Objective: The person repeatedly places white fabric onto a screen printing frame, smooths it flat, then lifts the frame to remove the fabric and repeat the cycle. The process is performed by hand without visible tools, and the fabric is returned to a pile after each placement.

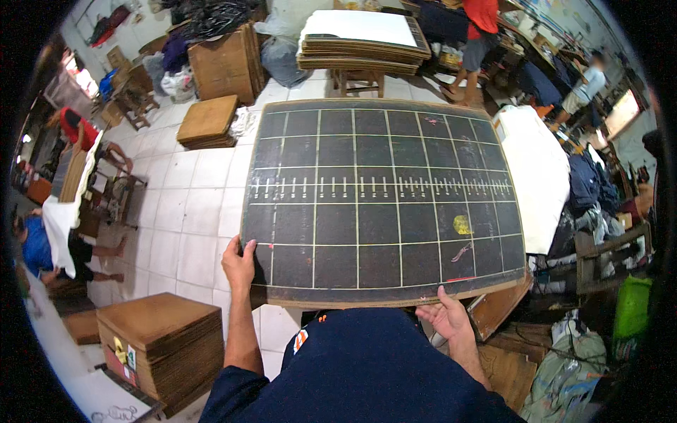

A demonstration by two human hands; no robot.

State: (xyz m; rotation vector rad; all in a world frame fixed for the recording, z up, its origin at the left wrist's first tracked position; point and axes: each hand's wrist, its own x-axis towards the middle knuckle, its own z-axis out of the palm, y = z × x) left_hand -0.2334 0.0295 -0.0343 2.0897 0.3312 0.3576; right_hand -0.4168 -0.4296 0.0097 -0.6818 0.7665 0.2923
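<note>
A large dark board (377, 233) with a pale grid, a row of ruler marks, a yellow patch and a brown edge fills the middle of the view, tilted before me. My left hand (240, 266) grips its left edge near the lower corner, thumb on the top face. At the near edge, right of centre, my right hand (449, 317) has its thumb against the rim and its curled fingers partly beneath it. Beyond the board, white sheeting (534, 169) lies at the right.
Stacked brown boards stand at lower left (155, 317) and back left (204, 120), with another stack on a stool (360, 53) behind. People work at left (39, 243), (81, 127) and back right (479, 21), (585, 84). Cloth, bags and wooden pieces (599, 247) crowd the right.
</note>
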